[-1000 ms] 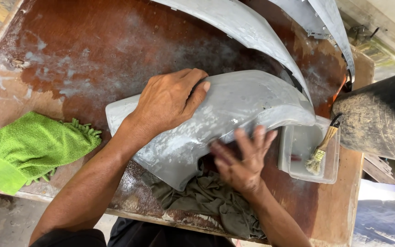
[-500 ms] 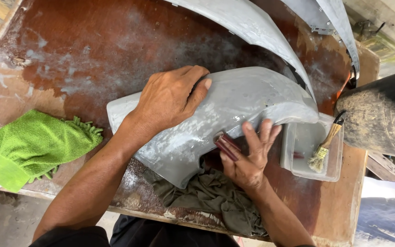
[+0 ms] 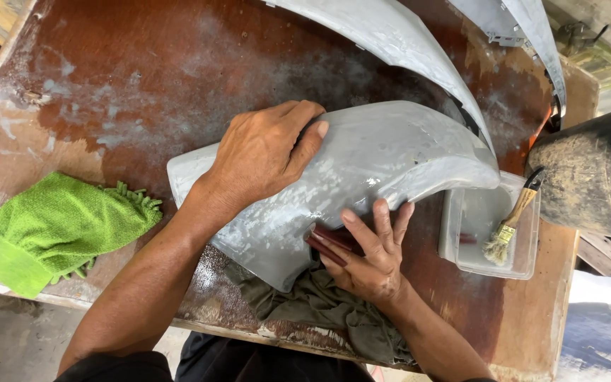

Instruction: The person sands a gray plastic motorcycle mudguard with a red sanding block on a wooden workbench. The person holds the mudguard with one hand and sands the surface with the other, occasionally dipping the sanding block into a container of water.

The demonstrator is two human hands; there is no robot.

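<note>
Right hand (image 3: 369, 258) has slid w/ its dark red sanding pad (image 3: 330, 244) along grey fender (image 3: 383, 159), fingers flat, pressing pad on fender's near edge. Left hand (image 3: 263, 152), spread wide, braces fender's top. Olive rag (image 3: 319, 308) under fender.

The curved panel (image 3: 383, 159) was pale grey with whitish scuffed patches. The worktop (image 3: 143, 78) was reddish-brown, dusted white. The mitt (image 3: 51, 230) was bright green, the rag (image 3: 319, 308) olive-grey.
</note>
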